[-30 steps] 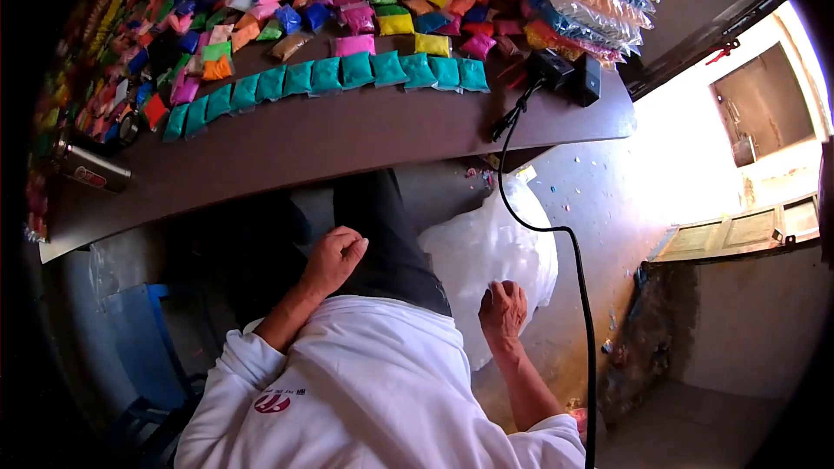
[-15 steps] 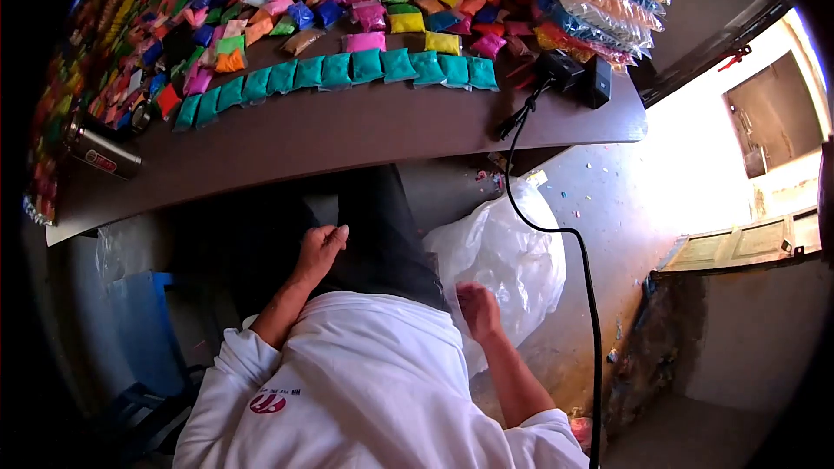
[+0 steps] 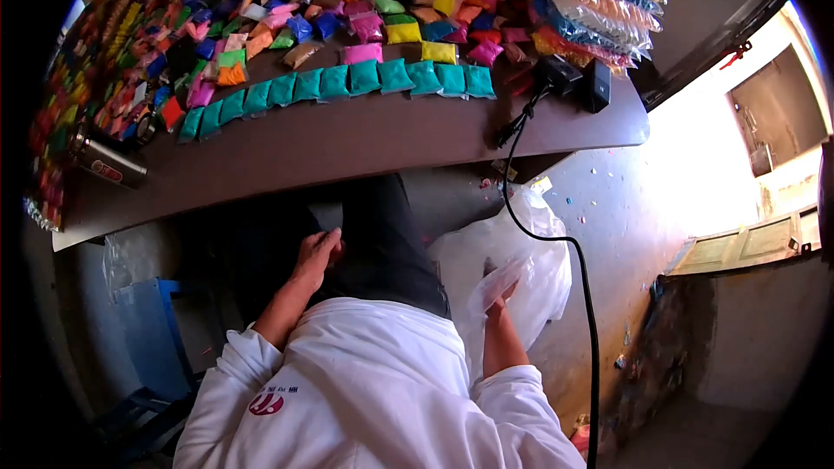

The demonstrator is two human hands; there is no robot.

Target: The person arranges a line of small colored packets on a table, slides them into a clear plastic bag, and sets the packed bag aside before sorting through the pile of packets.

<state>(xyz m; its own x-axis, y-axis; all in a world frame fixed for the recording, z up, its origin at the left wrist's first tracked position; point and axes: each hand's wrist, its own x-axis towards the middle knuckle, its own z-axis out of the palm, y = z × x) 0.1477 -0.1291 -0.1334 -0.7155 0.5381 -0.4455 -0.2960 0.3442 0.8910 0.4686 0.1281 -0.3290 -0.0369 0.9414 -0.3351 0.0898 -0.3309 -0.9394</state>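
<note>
My left hand rests over the dark trousers, its fingers curled together; whatever they may hold is hidden. My right hand is at the large clear plastic bag beside my leg, partly covered by the film, so its fingers are hard to make out. On the table above, a row of teal packets lies side by side. Behind that row spreads a heap of small packets in many colours.
Stacked bags stand at the table's right, near a black adapter. A black cable hangs from the table past my right arm. A metal flask lies at the left edge. A blue chair is at lower left.
My right hand has moved from above the plastic bag in to its film, which now partly covers it. My left hand has shifted slightly down and left over the trousers.
</note>
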